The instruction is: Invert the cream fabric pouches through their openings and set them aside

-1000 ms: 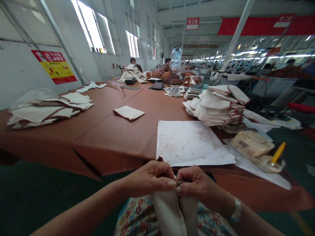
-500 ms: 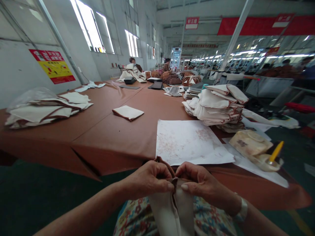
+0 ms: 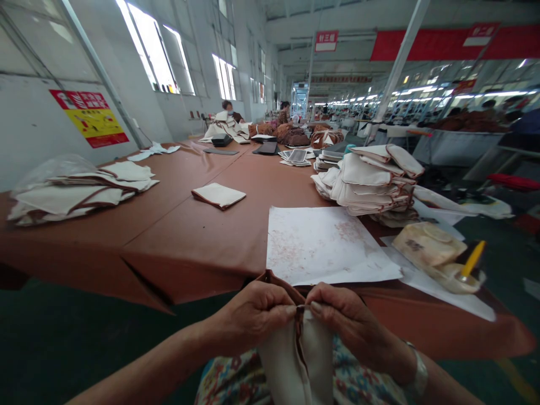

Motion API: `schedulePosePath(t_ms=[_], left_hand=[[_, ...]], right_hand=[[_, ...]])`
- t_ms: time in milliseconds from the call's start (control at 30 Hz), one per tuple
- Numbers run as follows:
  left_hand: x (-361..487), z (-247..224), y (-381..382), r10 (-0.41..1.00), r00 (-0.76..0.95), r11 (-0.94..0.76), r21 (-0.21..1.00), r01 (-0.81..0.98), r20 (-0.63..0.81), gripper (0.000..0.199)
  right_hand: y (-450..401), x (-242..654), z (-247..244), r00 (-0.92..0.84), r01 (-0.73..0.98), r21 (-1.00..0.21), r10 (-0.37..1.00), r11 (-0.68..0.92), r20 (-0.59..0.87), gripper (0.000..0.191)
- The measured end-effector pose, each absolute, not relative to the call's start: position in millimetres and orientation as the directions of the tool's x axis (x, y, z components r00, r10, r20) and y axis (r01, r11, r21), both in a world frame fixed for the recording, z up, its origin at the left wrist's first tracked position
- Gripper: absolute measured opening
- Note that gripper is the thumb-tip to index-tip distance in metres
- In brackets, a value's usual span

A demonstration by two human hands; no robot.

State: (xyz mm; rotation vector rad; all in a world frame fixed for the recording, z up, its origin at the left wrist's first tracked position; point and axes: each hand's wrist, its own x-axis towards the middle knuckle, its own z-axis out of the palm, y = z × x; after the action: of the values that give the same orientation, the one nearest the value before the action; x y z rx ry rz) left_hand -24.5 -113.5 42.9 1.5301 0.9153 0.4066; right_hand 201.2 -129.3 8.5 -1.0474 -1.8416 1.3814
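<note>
Between my two hands hangs a cream fabric piece (image 3: 280, 360) with a brown edge and a brown-lined slit down its middle. My left hand (image 3: 264, 309) pinches its top edge on one side of the slit, thumb and fingers pressed together. On the other side my right hand (image 3: 340, 312) pinches the same edge, its fingertips close to those of the left. The lower part of the piece drapes over the flowered cloth (image 3: 236, 377) on my lap. Just beyond my hands lies a white paper sheet (image 3: 324, 244) with brown specks.
On the brown-covered table (image 3: 169, 236) lie a single folded cream piece (image 3: 219, 195), a cream pile (image 3: 80, 188) at left and a taller stack (image 3: 367, 180) at right. A plastic container (image 3: 430, 247) and a yellow-handled tool (image 3: 473, 259) are near the right edge. People sit further back.
My thumbs have moved up slightly to the top edge of the cream fabric piece, and my right thumb has come nearer the slit. Both hands keep their pinch.
</note>
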Motion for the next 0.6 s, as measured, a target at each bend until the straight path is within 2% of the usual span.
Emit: schedulePosePath(t_ms=[100,233,367,433,500,600], left_hand=[[-21.7,45.1,-115.1,0.733,0.631,0.055,0.947,0.317,-0.253,0.022],[-17.7,42.7,-116.3,0.750,0.592,0.062,0.922,0.382,-0.296,0.026],[-15.5,35.7,-116.8,0.773,0.558,0.049,0.905,0.422,-0.303,0.029],[-15.2,31.1,-117.2,0.781,0.548,0.037,0.899,0.436,-0.298,0.026],[-15.9,25.7,-117.5,0.782,0.550,0.040,0.904,0.426,-0.294,0.021],[-19.0,18.7,-117.3,0.758,0.570,0.092,0.917,0.388,-0.318,0.016]], right_hand=[[-131.1,199.7,10.8,-0.510,0.205,-0.970,0.860,0.130,0.007,0.032],[-131.7,195.4,10.2,-0.528,0.133,-0.985,0.849,0.112,0.025,0.025],[-132.8,188.3,7.2,-0.467,0.186,-0.972,0.884,0.141,0.039,0.009],[-134.3,184.9,6.1,-0.423,0.228,-0.946,0.899,0.229,0.116,0.003],[-135.6,182.9,5.4,-0.426,0.261,-0.870,0.859,0.419,0.286,0.006],[-135.8,184.3,4.6,-0.518,0.332,-0.611,0.680,0.719,0.519,0.014]])
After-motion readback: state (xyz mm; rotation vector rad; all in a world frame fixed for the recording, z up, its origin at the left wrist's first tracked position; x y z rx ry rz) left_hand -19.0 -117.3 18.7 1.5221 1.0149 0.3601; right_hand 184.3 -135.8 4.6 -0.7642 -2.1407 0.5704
